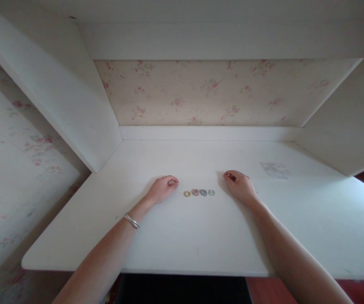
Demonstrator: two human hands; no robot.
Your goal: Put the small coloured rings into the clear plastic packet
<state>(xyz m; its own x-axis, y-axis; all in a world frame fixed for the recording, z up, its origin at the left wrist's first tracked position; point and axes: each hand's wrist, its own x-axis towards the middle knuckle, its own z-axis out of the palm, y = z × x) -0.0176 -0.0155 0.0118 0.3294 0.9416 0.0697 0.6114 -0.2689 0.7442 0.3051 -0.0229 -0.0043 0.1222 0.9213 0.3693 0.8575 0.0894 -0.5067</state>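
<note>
Both forearms rest on the white bench (175,245), left hand (163,189) and right hand (239,185) loosely curled and holding nothing, four small rings (199,192) lying in a row between their fingers.

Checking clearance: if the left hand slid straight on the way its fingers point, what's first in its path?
The left hand rests curled on the white desk, pointing right along the surface. First in line looks like the yellow ring, the near end of a row of four small rings. Depth is slightly uncertain.
</note>
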